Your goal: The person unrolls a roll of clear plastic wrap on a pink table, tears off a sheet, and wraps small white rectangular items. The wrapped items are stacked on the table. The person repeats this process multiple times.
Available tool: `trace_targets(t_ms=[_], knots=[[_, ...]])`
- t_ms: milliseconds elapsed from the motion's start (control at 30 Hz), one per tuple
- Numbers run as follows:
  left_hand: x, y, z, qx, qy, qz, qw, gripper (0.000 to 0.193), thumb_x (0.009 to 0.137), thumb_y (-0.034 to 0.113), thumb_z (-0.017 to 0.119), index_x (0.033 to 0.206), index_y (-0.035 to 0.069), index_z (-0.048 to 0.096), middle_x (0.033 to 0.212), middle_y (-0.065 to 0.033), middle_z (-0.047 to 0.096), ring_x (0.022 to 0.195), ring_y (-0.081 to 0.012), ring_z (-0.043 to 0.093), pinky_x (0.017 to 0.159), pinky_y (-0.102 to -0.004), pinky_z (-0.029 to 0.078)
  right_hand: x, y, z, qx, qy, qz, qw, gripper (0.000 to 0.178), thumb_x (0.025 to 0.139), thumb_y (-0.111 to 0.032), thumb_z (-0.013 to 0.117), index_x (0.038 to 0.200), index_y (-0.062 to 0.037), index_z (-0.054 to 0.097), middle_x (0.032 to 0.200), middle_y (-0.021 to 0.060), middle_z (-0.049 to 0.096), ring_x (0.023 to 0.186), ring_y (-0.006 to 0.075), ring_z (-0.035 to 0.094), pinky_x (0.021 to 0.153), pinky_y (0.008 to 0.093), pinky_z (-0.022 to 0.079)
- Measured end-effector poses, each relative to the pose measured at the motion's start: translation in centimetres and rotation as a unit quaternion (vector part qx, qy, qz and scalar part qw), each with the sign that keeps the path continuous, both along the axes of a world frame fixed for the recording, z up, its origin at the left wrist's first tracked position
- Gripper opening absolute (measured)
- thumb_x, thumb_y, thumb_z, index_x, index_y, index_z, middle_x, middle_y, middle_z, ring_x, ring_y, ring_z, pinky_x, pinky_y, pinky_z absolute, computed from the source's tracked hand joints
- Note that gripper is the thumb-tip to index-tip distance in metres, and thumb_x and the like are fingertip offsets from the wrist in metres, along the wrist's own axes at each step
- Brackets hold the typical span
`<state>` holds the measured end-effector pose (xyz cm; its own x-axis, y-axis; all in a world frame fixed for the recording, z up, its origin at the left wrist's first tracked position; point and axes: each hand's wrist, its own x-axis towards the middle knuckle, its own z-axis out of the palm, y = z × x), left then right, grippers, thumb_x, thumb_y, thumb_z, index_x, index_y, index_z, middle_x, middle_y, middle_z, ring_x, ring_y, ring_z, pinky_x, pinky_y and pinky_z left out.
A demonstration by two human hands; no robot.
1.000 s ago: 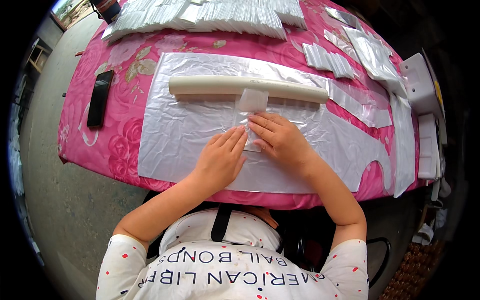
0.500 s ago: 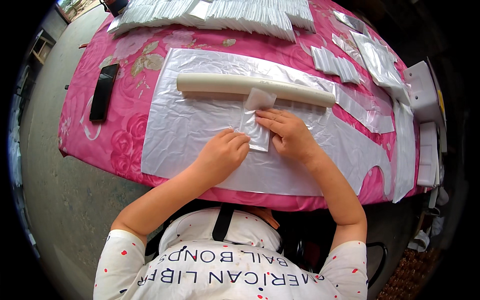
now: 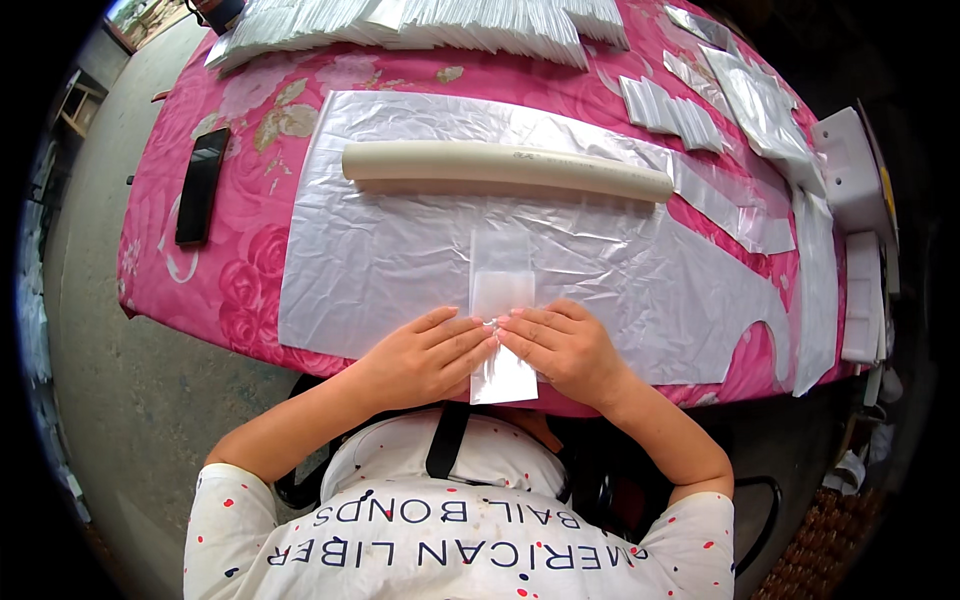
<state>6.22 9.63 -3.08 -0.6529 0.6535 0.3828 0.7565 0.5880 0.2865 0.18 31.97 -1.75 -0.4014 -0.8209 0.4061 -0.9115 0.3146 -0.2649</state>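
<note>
A narrow folded piece of white, shiny plastic [image 3: 504, 384] lies upright in front of me, its lower end close to the table's front edge. My left hand [image 3: 432, 352] rests on its left side with fingers stretched flat. From the other side, my right hand [image 3: 562, 347] presses on it, fingers also extended, and the fingertips of both hands almost meet at its middle. Underneath is a large, creased sheet of whitish plastic [image 3: 370, 270]. Beyond my hands a long cream-coloured tube [image 3: 500, 166] lies across that sheet, touched by neither hand.
A pink flowered tablecloth [image 3: 215, 300] covers the table. At left lies a black phone [image 3: 203, 186]. Rows of folded white plastic pieces [image 3: 420, 28] line the far side, with a smaller stack [image 3: 670, 115] at right. Clear strips [image 3: 735, 210] and white containers [image 3: 850, 165] are further right.
Both hands have moved toward me along with the folded plastic, away from the tube. Its upper end, which overlapped the tube, now lies flat on the sheet.
</note>
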Motion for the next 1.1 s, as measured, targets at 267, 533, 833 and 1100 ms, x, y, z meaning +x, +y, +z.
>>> trace_targets(t_ms=[267,533,833,1100], knots=[[-0.2,0.4,-0.2,0.049,0.007,0.029,0.998,0.038,0.074,0.010,0.060,0.111,0.000,0.057,0.111,-0.0095,0.060,0.101,-0.0205,0.059,0.086,-0.0347,0.046,-0.3,0.9,-0.5,-0.042,-0.044,-0.045,0.997,0.027,0.066,-0.006,0.067,0.093,-0.0104,0.067,0.094,0.0000,0.065,0.085,0.0181,0.059,0.070,0.0302,0.048],[-0.1,0.5,-0.5,0.062,-0.018,0.055,0.996,0.038,0.074,0.008,0.062,0.111,0.003,0.058,0.109,-0.0080,0.061,0.097,-0.0203,0.060,0.081,-0.0336,0.047,-0.1,0.7,-0.7,-0.045,-0.023,-0.044,0.998,0.027,0.065,-0.007,0.068,0.092,-0.0113,0.067,0.094,-0.0002,0.065,0.081,0.0179,0.059,0.068,0.0302,0.048],[-0.9,1.0,0.0,0.162,-0.156,0.156,0.962,0.062,0.075,0.002,0.063,0.132,0.004,0.040,0.088,-0.0101,0.067,0.076,-0.0248,0.062,0.069,-0.0335,0.048,-2.0,0.2,0.7,-0.030,-0.293,-0.125,0.947,0.012,0.079,-0.013,0.062,0.087,-0.0038,0.066,0.072,0.0091,0.062,0.059,0.0231,0.054,0.055,0.0312,0.044],[-3.3,1.6,1.0,0.243,-0.353,0.291,0.855,0.076,0.080,0.009,0.064,0.138,-0.007,0.019,0.073,-0.0123,0.066,0.061,-0.0243,0.063,0.060,-0.0300,0.048,-4.7,-1.7,2.2,0.054,-0.502,-0.230,0.832,0.031,0.083,-0.026,0.058,0.067,-0.0004,0.064,0.053,0.0083,0.057,0.048,0.0150,0.054,0.051,0.0288,0.042]])
